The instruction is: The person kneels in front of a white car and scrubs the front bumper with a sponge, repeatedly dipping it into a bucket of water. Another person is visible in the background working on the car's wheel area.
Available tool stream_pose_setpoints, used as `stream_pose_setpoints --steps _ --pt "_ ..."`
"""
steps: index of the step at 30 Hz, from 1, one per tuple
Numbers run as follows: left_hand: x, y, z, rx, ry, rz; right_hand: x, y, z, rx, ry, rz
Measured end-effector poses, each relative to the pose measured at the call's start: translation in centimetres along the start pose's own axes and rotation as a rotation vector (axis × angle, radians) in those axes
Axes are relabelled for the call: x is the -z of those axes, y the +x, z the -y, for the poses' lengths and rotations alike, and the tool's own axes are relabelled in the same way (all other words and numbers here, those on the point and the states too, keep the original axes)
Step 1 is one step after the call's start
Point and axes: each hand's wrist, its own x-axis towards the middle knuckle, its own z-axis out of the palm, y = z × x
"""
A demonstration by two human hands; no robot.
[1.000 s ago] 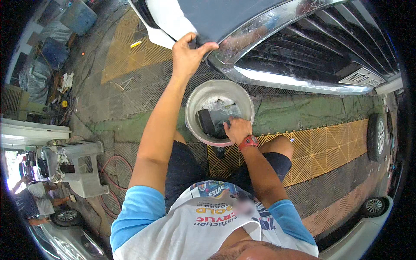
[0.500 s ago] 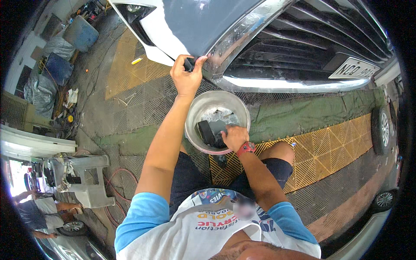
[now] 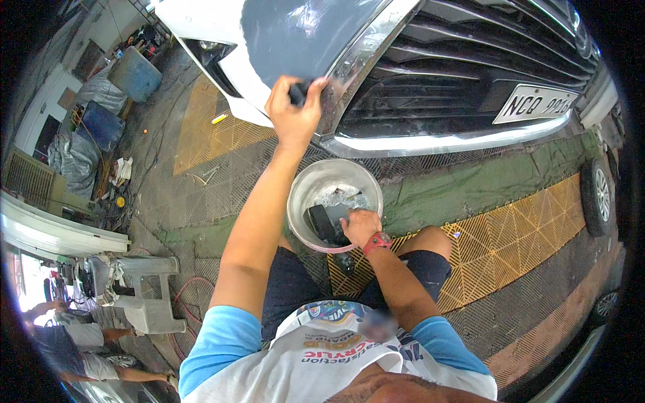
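Note:
My left hand is closed round a small black block, likely a sanding block, pinched between thumb and fingers. It rests at the lower front corner of a white car bumper, where a dull grey patch meets the dark trim beside the grille. Between my knees stands a round pale bucket with wet, sudsy contents. My right hand, wearing a red watch, reaches inside it, fingers closed on a thin grey sheet like sandpaper. Another black block leans in the bucket beside it.
The black grille and plate fill the upper right. Green cloth lies over floor tiles by the bucket. A grey plastic stool, a red hose and another person are to the left. A wheel stands far right.
My left hand has slid up the bumper with the black block, away from its lower edge. The right hand stays in the bucket. The view has shifted slightly, and the person at left has moved.

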Motion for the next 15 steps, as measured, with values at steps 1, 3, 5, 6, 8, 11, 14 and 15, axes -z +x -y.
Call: stream_pose_setpoints --steps 1,3,5,6,8,11,14,15 --pt "-1.2 2.0 -2.1 0.041 -0.093 0.016 0.2 -0.1 -0.1 0.001 -0.008 0.014" --pt "-3.8 7.5 -6.4 -0.11 -0.117 0.063 0.5 -0.1 0.0 0.0 -0.012 0.028" --pt "-6.1 11.2 -8.9 -0.317 -0.109 0.032 0.3 -0.3 0.2 -0.004 -0.016 0.027" --pt "-6.2 10.9 -8.8 -0.305 -0.136 0.031 0.2 -0.3 -0.1 -0.011 -0.023 0.016" --pt "-5.6 10.2 -7.9 -0.288 -0.181 0.033 0.2 -0.5 -0.2 -0.011 -0.031 0.005" --pt "-1.1 4.5 -4.1 -0.079 0.032 0.127 0.4 -0.7 0.2 0.024 -0.018 -0.031" --pt "3.4 -2.2 1.2 0.094 0.201 0.174 0.3 -0.6 0.5 0.029 0.005 -0.037" --pt "4.5 -3.8 2.7 0.108 0.255 0.178 0.3 -0.5 0.6 0.024 0.005 -0.024"
